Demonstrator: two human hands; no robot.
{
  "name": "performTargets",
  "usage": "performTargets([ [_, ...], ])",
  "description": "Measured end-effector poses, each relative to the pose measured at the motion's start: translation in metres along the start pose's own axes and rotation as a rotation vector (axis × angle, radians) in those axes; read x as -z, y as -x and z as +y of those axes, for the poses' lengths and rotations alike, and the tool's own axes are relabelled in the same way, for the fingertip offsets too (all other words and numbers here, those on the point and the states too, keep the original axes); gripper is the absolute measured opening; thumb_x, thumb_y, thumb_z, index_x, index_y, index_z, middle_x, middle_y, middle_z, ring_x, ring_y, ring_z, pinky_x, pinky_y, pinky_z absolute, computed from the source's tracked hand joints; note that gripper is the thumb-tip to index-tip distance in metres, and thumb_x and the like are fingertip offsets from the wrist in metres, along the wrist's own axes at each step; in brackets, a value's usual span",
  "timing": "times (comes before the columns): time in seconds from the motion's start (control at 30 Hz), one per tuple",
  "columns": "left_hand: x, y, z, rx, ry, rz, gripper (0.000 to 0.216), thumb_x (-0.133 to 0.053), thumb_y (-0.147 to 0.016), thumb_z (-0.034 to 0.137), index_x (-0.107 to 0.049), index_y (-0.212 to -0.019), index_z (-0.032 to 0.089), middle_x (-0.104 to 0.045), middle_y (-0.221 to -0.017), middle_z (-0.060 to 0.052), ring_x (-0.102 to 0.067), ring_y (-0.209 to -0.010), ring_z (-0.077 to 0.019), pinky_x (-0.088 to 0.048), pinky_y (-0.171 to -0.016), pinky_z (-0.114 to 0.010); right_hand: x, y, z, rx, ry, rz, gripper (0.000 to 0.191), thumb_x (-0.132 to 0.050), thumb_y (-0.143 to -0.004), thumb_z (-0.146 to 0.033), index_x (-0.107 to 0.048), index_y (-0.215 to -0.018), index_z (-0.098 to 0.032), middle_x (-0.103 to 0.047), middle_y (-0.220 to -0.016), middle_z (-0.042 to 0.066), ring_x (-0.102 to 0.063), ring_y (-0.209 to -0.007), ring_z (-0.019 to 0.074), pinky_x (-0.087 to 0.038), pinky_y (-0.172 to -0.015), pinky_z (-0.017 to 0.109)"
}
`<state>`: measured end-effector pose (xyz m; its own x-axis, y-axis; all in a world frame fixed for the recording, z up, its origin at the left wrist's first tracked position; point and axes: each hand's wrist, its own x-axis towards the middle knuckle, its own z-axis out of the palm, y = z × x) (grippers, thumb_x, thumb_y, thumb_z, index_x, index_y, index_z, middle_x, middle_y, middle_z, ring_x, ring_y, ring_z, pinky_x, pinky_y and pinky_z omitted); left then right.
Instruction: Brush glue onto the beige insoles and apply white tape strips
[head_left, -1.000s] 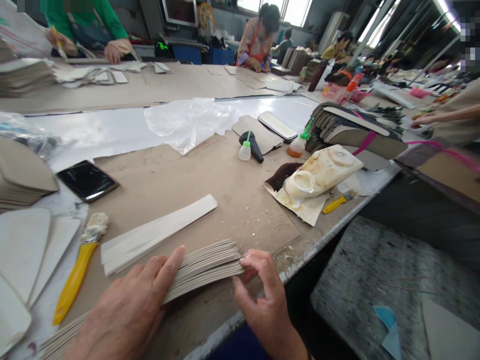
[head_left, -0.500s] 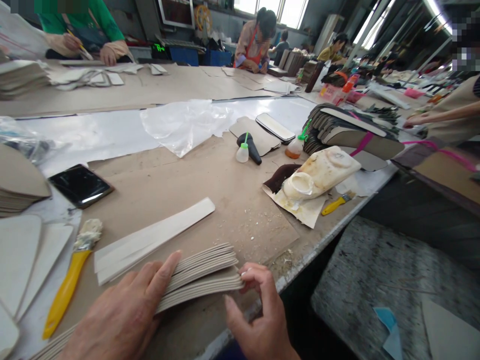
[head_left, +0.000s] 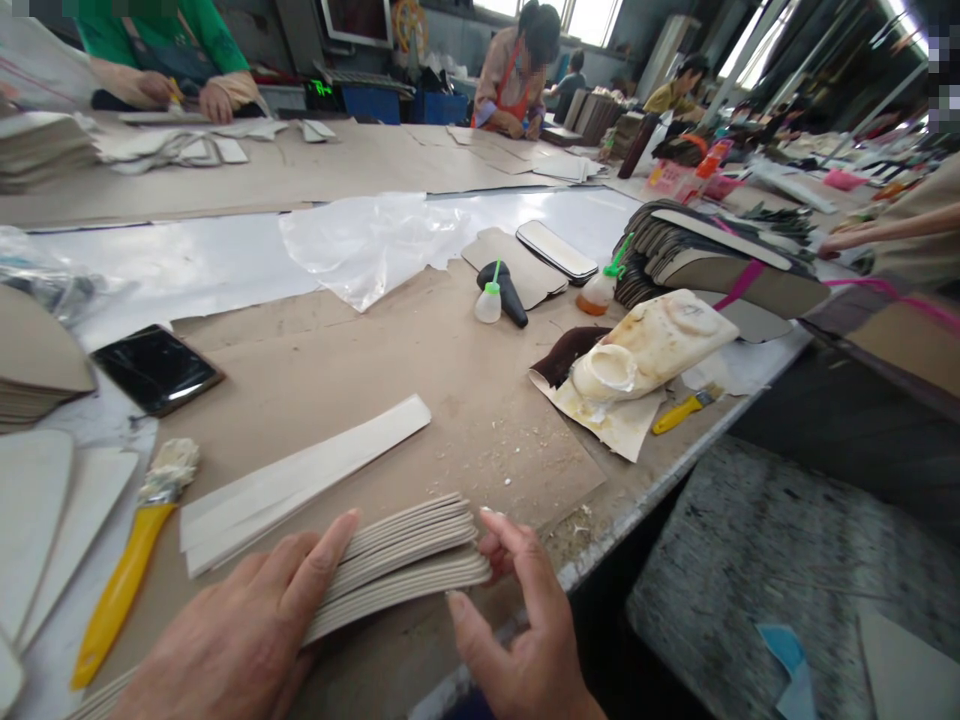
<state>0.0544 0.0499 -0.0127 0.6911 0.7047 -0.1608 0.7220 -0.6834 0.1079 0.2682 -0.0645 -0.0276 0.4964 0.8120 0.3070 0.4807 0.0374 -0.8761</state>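
Brown paper (head_left: 360, 350) covered most of the near worktable. Beyond, at a second table, a person in green (head_left: 161, 45) and a person in an orange apron (head_left: 514, 90) were at work. Grey mottled surface (head_left: 750, 540) sat low, right of the table edge. Dark-edged bundle (head_left: 712, 270) of shaped pieces, pink strap round it, lay at the table's far right. Clear plastic sheet (head_left: 375, 245) lay crumpled toward the back. Stained white container (head_left: 660, 340) was on its side, right of centre.

Strip stack (head_left: 405, 570), thin beige strips, was at the near table edge, between both hands, layers parted at its right end. Left hand (head_left: 225, 620) was closed over it, thumb along the top. Right hand (head_left: 525, 610) was at that right end, thumb and index well apart, nothing pinched between; other fingers curled close to the strip ends, couldn't tell if touching.

Pale flat strips (head_left: 315, 470) lay just beyond the left hand. Smaller stuff: phone (head_left: 157, 368) at left, yellow brush (head_left: 124, 600) nearer with paste on its bristles, smaller brush (head_left: 679, 412) beside the container, amber bottle (head_left: 596, 294) by the bundle, green-capped bottle (head_left: 487, 304), white crumbs (head_left: 508, 481) on the paper
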Motion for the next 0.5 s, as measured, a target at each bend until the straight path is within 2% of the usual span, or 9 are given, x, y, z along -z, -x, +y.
performTargets([
  [0.37,0.0003,-0.0023,-0.0010,-0.007,0.023,0.006,0.076,-0.039,-0.079,0.009,-0.024,-0.150,0.031,-0.058,-0.133,-0.008,-0.057,-0.115,-0.0291,-0.041,-0.104,-0.046,0.0021,-0.0049,0.0009,0.084,0.017,-0.014,0.053,-0.062,-0.078,-0.013,-0.051,-0.129,-0.022,-0.062,-0.102,0.007,-0.062,-0.087,0.0203,-0.056,-0.075,0.030],
  [0.5,0.0006,-0.0019,-0.0010,0.015,0.023,0.005,0.075,-0.039,-0.079,0.010,-0.027,-0.149,0.032,-0.060,-0.131,-0.007,-0.059,-0.112,-0.0284,-0.042,-0.103,-0.046,0.0022,-0.0057,0.0002,0.065,0.012,0.005,0.050,-0.060,-0.078,-0.012,-0.053,-0.127,-0.022,-0.062,-0.103,0.007,-0.062,-0.089,0.0202,-0.056,-0.076,0.030],
])
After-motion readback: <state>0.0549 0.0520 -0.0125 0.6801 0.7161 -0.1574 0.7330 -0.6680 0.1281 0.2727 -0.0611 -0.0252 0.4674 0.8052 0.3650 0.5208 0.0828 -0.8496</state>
